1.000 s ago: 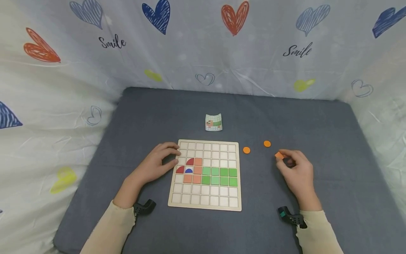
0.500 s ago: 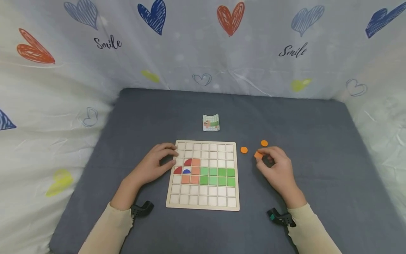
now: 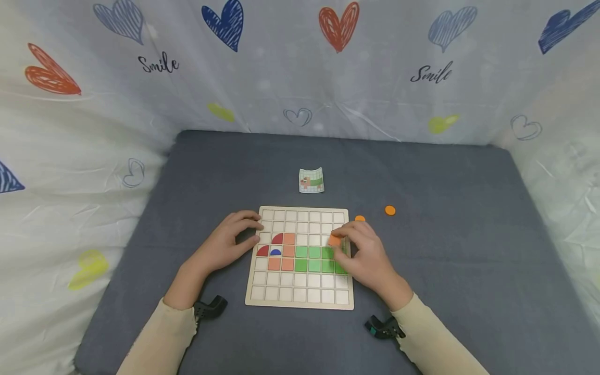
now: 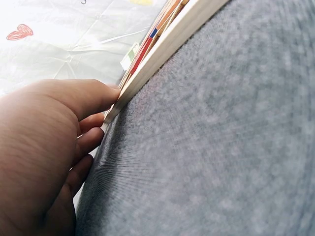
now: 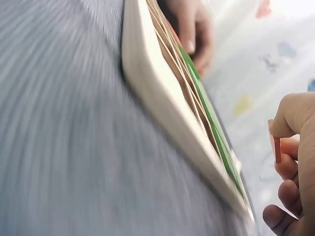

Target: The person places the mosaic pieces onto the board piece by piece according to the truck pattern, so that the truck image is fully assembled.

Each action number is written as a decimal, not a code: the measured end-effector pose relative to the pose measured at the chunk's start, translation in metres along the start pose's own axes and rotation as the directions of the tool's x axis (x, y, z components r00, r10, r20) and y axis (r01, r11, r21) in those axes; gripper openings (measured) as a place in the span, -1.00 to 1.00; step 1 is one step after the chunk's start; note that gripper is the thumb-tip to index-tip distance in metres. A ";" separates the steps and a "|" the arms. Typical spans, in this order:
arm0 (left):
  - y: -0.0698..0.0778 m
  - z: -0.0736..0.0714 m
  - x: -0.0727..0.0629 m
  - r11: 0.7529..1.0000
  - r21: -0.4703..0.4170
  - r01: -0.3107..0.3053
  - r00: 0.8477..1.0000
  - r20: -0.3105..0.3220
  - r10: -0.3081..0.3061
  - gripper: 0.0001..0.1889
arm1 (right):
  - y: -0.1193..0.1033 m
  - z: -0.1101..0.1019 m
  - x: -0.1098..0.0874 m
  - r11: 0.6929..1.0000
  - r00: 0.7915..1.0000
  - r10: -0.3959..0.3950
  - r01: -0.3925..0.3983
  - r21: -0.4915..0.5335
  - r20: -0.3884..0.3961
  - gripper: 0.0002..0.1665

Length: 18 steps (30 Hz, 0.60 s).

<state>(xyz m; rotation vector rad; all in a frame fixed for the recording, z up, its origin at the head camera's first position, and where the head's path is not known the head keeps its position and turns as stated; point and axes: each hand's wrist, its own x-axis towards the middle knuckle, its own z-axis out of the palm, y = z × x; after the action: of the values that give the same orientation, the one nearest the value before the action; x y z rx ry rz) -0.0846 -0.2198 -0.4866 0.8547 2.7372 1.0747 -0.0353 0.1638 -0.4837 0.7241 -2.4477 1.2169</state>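
Observation:
In the head view my right hand (image 3: 367,256) pinches a small orange square tile (image 3: 334,240) between thumb and fingertips, over the right side of the wooden grid board (image 3: 299,306). The thin tile (image 5: 276,147) shows edge-on in the right wrist view. My left hand (image 3: 229,238) touches the board's left edge with its fingertips, thumb (image 4: 106,96) right at the rim. Set in the board are light and dark green squares (image 3: 314,252), salmon squares (image 3: 289,238), red quarter-round tiles (image 3: 277,238) and a white tile with a blue half-circle (image 3: 275,251).
Behind the board lies a small printed picture card (image 3: 311,180). One orange disc (image 3: 390,210) sits to the right on the grey cloth (image 3: 445,234); another disc (image 3: 360,218) is partly covered by my right hand. A curtain with hearts (image 3: 339,27) hangs behind.
My right hand has carried the orange square tile leftward from the cloth, past the discs, to over the board's right side. The left hand has stayed at the board's edge.

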 end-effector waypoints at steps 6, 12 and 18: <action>0.001 0.000 0.000 1.000 -0.001 -0.006 1.000 -0.001 0.006 -0.71 | -0.018 0.022 0.011 0.998 0.996 -0.048 0.046 0.030 0.072 -0.71; 0.003 -0.003 0.001 1.000 0.002 0.000 1.000 -0.001 0.000 -0.69 | -0.037 0.040 0.018 0.996 0.990 -0.077 0.072 0.049 0.114 -0.71; 0.002 -0.002 0.000 1.000 -0.003 -0.002 1.000 -0.001 0.002 -0.70 | -0.053 0.063 0.028 0.989 0.974 -0.148 0.146 0.025 0.173 -0.77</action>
<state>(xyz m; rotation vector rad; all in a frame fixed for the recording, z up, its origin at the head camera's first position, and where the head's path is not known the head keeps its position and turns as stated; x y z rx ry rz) -0.0847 -0.2200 -0.4839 0.8575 2.7353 1.0788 -0.0311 0.0778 -0.4729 1.0363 -2.4732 1.1576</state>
